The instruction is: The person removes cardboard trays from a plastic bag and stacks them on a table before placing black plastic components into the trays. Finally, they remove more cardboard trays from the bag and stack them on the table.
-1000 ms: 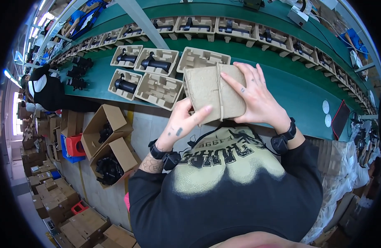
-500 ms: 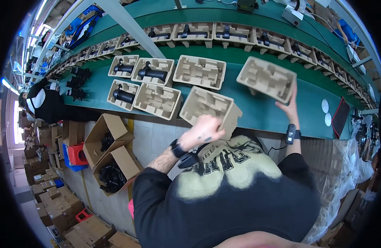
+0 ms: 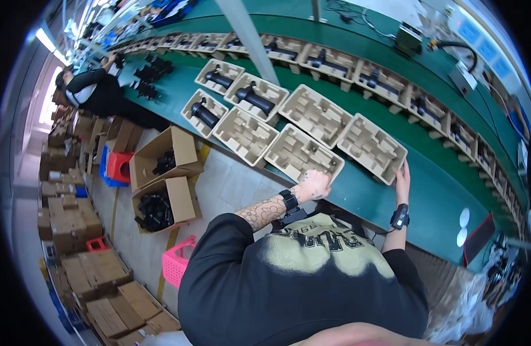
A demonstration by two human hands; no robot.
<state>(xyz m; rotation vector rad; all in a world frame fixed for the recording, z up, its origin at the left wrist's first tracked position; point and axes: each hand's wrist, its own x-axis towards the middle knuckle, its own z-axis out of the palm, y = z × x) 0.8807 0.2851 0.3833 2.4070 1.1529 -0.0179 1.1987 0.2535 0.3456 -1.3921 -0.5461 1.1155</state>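
Observation:
My left hand (image 3: 313, 185) grips the near edge of an empty beige moulded-pulp tray (image 3: 294, 151), which lies at the front of the green bench. At its right, my right hand (image 3: 402, 183) holds the near right corner of a second empty pulp tray (image 3: 374, 147). Both hands are closed on the tray rims, with some fingers hidden. Another empty tray (image 3: 314, 115) sits behind these two, and one more (image 3: 245, 135) stands to the left. Farther left, several trays carry black cylindrical parts with a side handle, such as this black part (image 3: 255, 99).
Behind, a long row of filled trays (image 3: 329, 62) curves along a green conveyor. Two cartons of black parts (image 3: 156, 210) and a pink basket (image 3: 176, 262) stand on the floor at left. A metal post (image 3: 248, 40) rises mid-bench. Another person (image 3: 98, 95) works far left.
Both trays in my hands have come down flat onto the bench, the right one beside the others and the left one level in the front row. The whole view has turned.

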